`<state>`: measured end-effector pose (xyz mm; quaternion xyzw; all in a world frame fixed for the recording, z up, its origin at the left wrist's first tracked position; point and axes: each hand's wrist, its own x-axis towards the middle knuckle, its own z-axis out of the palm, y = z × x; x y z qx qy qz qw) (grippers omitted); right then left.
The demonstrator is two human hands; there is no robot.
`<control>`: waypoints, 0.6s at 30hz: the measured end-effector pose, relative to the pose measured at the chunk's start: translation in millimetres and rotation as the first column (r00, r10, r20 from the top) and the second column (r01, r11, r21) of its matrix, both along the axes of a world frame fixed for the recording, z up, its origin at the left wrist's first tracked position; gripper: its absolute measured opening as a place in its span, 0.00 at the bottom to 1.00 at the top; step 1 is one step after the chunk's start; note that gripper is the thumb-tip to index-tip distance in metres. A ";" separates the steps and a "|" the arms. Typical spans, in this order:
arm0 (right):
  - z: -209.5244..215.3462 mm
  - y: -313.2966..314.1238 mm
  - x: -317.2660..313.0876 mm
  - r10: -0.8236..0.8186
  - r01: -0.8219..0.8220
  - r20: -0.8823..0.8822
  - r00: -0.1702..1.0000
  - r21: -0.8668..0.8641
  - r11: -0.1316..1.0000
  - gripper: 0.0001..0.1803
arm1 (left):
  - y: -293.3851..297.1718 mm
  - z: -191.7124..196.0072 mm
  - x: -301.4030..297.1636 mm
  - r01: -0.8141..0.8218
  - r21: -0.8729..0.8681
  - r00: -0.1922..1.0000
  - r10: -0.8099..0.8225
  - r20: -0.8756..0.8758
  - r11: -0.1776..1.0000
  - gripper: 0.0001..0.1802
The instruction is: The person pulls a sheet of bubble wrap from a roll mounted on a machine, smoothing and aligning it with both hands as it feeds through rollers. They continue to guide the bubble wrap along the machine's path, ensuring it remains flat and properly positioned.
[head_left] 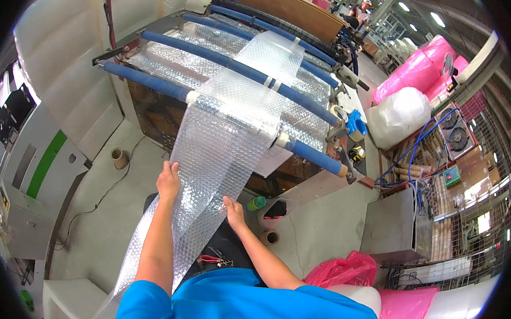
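A long strip of clear bubble wrap (pixel 217 147) runs down over blue rollers toward my body and on to the lower left. My left hand (pixel 167 181) is closed on its left edge. Lower down, my right hand (pixel 234 212) grips the right edge, thumb on top, its other fingers partly hidden. Between my hands the strip hangs slanted and fairly taut. Beyond them it passes over the nearest blue roller (pixel 147 81), between two white bands, and under or over the roller behind; which one I cannot tell.
A green-capped bottle (pixel 256 203) and cardboard tubes (pixel 119 158) stand on the floor. Blue tape (pixel 356 125) sits at the machine's right end. Pink wrapped rolls (pixel 415 70), a metal box (pixel 389 224) and blue hoses lie right. A grey-white cabinet (pixel 48 164) stands left. People appear far back.
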<state>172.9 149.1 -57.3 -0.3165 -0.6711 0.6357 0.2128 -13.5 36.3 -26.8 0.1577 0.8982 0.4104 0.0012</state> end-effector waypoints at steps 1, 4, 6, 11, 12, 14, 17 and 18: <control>-11.9 3.5 0.9 0.009 -0.009 0.011 1.000 0.000 1.000 0.21 | 0.2 3.6 1.8 0.002 -0.019 1.000 -0.002 0.020 1.000 0.20; -32.2 7.0 5.4 0.044 -0.045 0.022 0.999 0.027 0.999 0.22 | -4.1 -6.1 -0.8 0.069 -0.009 0.996 -0.069 0.058 0.998 0.21; -30.4 -3.5 10.2 -0.001 0.000 0.021 1.000 0.040 0.999 0.22 | -10.0 -13.0 0.6 0.086 -0.026 0.991 -0.083 0.104 0.996 0.22; -17.8 11.8 1.0 -0.020 0.020 -0.002 1.000 0.014 1.000 0.23 | 5.3 14.3 -10.1 0.105 0.062 0.994 -0.106 0.011 0.993 0.23; -0.5 14.4 -6.0 -0.059 0.060 -0.054 0.997 0.020 0.998 0.23 | 11.0 21.1 -14.6 0.119 0.063 0.993 -0.120 0.014 0.991 0.23; 20.1 30.6 -17.2 -0.018 0.025 -0.111 0.994 0.055 0.998 0.23 | 24.4 37.7 -27.1 0.145 0.071 0.989 -0.146 0.012 0.987 0.24; 49.7 52.0 -27.9 -0.020 0.031 -0.153 0.988 0.065 0.997 0.23 | 43.6 61.9 -39.9 0.147 0.092 0.989 -0.148 -0.004 0.985 0.25; 59.3 57.3 -30.4 -0.032 0.043 -0.161 0.986 0.063 0.997 0.22 | 49.9 71.4 -42.5 0.149 0.109 0.989 -0.151 0.004 0.983 0.25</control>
